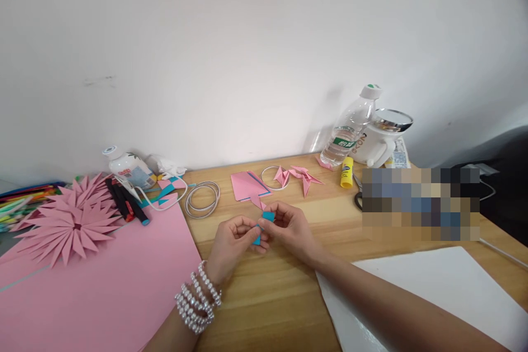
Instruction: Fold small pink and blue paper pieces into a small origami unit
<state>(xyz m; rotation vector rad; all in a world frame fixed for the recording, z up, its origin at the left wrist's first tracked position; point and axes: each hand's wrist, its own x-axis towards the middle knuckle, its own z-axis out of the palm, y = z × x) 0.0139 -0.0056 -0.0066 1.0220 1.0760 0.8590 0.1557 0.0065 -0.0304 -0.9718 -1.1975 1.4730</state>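
Both of my hands meet over the middle of the wooden table, pinching one small piece of blue folded paper (268,215). My left hand (237,239), with beaded bracelets on its wrist, grips the lower left end. Thumb and fingers of my right hand (289,226) close on the upper right end. Part of the paper is hidden behind the fingers. Just beyond them lie pink paper squares (246,186) with a blue edge showing, and a small folded pink strip (258,202). Pink folded paper pieces (306,177) rest farther right.
Left, pink spiky paper rosettes (76,226) and dark pens (119,201) lie on a pink sheet (124,286). A coiled cable (202,199) sits behind. At right are a water bottle (348,126), a mug (373,146), a yellow glue stick (347,172), scissors (358,198) and a white sheet (433,275).
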